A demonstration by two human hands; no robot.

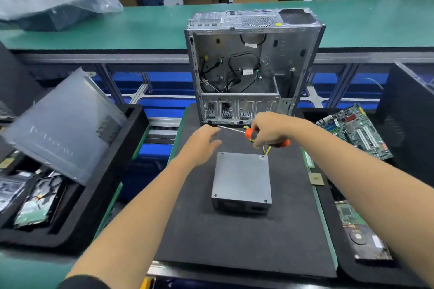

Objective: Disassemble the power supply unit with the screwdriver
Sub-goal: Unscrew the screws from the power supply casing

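Beneath both hands, the power supply (242,180) sits on the dark tabletop mat (234,241); right grip (270,130) wraps the orange screwdriver (249,133), left grip (202,145) hovers wide, holding nothing. No readable writing.

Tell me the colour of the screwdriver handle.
Orange with a black grip, on the screwdriver in the head view.

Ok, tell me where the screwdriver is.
In the head view, the screwdriver is gripped in the right hand, just beyond the power supply unit and before the open computer case.
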